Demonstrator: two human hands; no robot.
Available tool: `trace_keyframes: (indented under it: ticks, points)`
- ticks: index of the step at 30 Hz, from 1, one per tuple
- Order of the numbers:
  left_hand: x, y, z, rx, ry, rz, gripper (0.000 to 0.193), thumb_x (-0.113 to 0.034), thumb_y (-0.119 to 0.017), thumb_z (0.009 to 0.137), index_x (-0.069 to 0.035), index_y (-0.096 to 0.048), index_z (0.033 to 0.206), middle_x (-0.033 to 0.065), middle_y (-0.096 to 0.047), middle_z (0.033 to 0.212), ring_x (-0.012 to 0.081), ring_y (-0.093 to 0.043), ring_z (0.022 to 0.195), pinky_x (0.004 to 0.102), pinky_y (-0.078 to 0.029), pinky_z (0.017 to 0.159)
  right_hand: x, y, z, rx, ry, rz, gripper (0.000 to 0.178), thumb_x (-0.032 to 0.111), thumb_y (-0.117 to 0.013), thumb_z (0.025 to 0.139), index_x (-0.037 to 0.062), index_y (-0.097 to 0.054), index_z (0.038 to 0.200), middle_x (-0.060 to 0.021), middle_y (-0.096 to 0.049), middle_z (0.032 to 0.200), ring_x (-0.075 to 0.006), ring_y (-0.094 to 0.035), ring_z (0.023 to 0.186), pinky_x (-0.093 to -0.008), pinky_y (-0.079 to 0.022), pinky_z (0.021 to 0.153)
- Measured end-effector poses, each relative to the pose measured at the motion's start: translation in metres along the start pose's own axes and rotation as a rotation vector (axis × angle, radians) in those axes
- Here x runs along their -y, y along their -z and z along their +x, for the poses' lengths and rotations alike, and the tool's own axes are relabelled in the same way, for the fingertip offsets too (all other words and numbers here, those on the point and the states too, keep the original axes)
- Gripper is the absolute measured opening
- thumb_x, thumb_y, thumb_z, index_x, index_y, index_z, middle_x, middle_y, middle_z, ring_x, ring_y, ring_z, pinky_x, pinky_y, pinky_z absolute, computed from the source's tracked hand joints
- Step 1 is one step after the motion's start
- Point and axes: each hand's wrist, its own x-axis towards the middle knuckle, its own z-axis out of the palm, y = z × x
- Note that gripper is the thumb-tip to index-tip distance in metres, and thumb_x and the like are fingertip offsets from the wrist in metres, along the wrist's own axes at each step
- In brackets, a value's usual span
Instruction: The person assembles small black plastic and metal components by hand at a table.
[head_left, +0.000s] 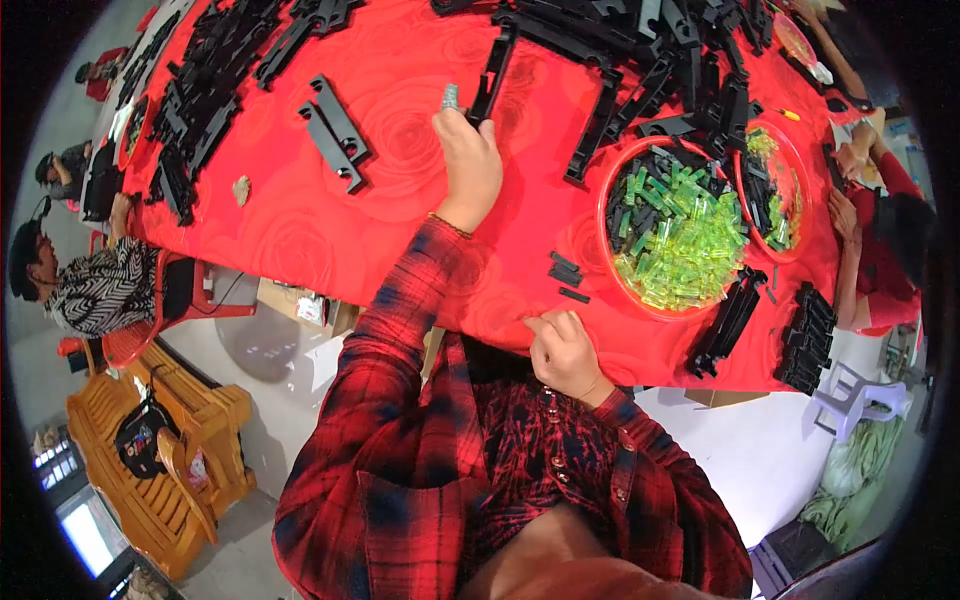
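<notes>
My left hand (470, 168) reaches out over the red cloth, its fingers closed on the near end of a long black plastic part (494, 72). A silvery wrap (450, 97) shows at one of its fingertips. My right hand (565, 355) is by the near table edge with its fingers curled together; whatever they may hold is hidden. Just beyond it lie several small black pieces (565, 270). To their right stands a red basket (606, 245) holding yellow-green clear pieces (680, 235) and small black ones. Two black parts (338, 135) lie left of my left hand.
Black parts are heaped at the far left (205, 95) and far right (680, 50). Stacked black parts (808, 340) and a second basket (797, 240) are at the right. Co-workers sit at the left (95, 275) and right (895, 240). A wooden bench (150, 450) stands behind left.
</notes>
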Motion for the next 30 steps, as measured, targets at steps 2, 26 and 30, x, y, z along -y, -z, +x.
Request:
trace_keyframes:
  ticks: [2, 26, 30]
  points:
    - [-0.002, 0.004, -0.010, -0.010, 0.012, -0.034, 0.038, 0.002, -0.062, 0.086, 0.013, -0.039, 0.113, 0.0314, -0.043, 0.108, 0.0434, -0.045, 0.102, 0.0489, -0.038, 0.092, -0.001, -0.003, 0.000, -0.001, 0.003, 0.008, 0.035, -0.003, -0.065, 0.072, 0.0009, -0.062, 0.106, -0.0132, -0.056, 0.092, -0.0323, -0.058, 0.086, -0.0412, -0.047, 0.077]
    - [0.052, 0.018, 0.036, -0.183, 0.303, 0.494, 0.058, -0.014, -0.071, 0.081, 0.004, -0.044, 0.129, 0.0214, -0.054, 0.111, 0.0387, -0.052, 0.108, 0.0481, -0.042, 0.093, -0.001, -0.010, -0.003, -0.025, 0.024, -0.041, 0.035, -0.007, -0.064, 0.070, 0.0013, -0.064, 0.104, -0.0141, -0.058, 0.091, -0.0331, -0.058, 0.084, -0.0422, -0.047, 0.074]
    - [0.052, 0.017, 0.033, -0.186, 0.284, 0.482, 0.060, -0.014, -0.076, 0.077, 0.004, -0.046, 0.125, 0.0218, -0.055, 0.108, 0.0400, -0.053, 0.106, 0.0486, -0.042, 0.092, -0.001, -0.009, -0.003, -0.023, 0.023, -0.037, 0.037, -0.007, -0.065, 0.069, 0.0016, -0.065, 0.105, -0.0141, -0.058, 0.092, -0.0332, -0.058, 0.084, -0.0420, -0.048, 0.074]
